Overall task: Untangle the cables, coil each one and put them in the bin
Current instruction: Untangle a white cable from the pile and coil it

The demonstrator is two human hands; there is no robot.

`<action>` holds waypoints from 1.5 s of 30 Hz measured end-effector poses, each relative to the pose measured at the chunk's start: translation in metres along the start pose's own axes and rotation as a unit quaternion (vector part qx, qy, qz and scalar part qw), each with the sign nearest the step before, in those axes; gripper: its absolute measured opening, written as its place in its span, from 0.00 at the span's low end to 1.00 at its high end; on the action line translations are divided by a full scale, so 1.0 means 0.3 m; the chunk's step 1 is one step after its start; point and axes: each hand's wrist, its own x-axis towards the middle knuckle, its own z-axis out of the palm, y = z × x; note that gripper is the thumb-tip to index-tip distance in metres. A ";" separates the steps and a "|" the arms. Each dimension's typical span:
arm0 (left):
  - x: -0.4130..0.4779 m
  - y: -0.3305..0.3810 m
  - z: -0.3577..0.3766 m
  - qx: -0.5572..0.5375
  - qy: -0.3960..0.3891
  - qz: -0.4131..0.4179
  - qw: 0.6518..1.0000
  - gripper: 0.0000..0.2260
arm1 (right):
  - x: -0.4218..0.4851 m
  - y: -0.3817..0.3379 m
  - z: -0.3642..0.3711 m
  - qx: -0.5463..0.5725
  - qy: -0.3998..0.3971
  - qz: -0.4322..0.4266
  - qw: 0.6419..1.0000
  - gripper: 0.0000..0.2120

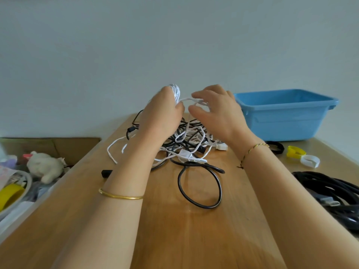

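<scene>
Mostly undone, judging by the pile. Far left, beside the worktop (pixel 171 239): cardboard box (pixel 77 144) of clutter, plush toy (pixel 45 166) on top, not part of the job. Then left hand (pixel 163 113): fingers clenched round a white coil (pixel 175 92), held up above the worktop, so first white cable likely mid-wind. Next, right hand (pixel 219 113): fingers loosely curled, white strand (pixel 186 99) running from the coil in between them; gripped or only guided, cannot tell. Under both hands: tangle (pixel 186 146) of black and white cables lying on the worktop, far from sorted. Back right, blue bin (pixel 287 117): nothing showing inside, though floor mostly hidden behind the near wall. Just in front: black strap (pixel 275 147), yellow strap (pixel 295 151), white strap (pixel 310 160), loose. Near right edge: black cable bundle (pixel 330 191), looks coiled, not yet binned
</scene>
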 end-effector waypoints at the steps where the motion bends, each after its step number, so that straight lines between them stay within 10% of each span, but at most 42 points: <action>1: 0.001 -0.005 0.006 -0.006 -0.011 0.008 1.000 0.14 | 0.002 0.000 0.005 0.030 0.002 -0.020 0.999 0.14; 12: -0.001 -0.122 -0.025 -0.013 -0.018 -0.168 0.986 0.14 | 0.009 0.041 -0.057 0.363 0.108 0.079 0.922 0.04; 17: -0.007 -0.179 -0.049 -0.022 0.014 -0.222 0.975 0.09 | 0.013 0.028 -0.058 0.688 0.019 0.189 0.701 0.06; 22: -0.008 -0.189 -0.073 -0.024 0.045 -0.221 0.974 0.12 | 0.008 0.146 -0.022 0.131 0.098 0.222 0.961 0.03; 28: 0.008 -0.109 -0.079 -0.005 0.051 -0.101 0.994 0.11 | 0.002 0.131 -0.004 -0.143 -0.075 0.203 0.966 0.12; 31: 0.009 -0.068 -0.049 0.040 0.004 -0.043 0.998 0.09 | 0.011 0.052 -0.024 -0.037 0.008 0.108 0.993 0.12; 35: 0.010 -0.041 -0.033 0.042 -0.005 -0.019 0.999 0.09 | 0.002 -0.054 -0.062 0.124 -0.134 0.029 0.983 0.15; 38: -0.003 -0.031 -0.054 -0.061 -0.076 -0.063 0.993 0.11 | 0.007 -0.038 -0.062 0.166 -0.091 0.025 0.982 0.08; 41: -0.025 -0.004 -0.076 -0.306 -0.248 -0.117 0.911 0.08 | 0.016 -0.015 -0.066 0.257 0.044 0.038 0.965 0.07; 45: -0.006 -0.025 -0.096 -0.638 -0.366 -0.171 0.656 0.07 | 0.007 0.008 -0.061 0.254 0.001 0.057 0.966 0.13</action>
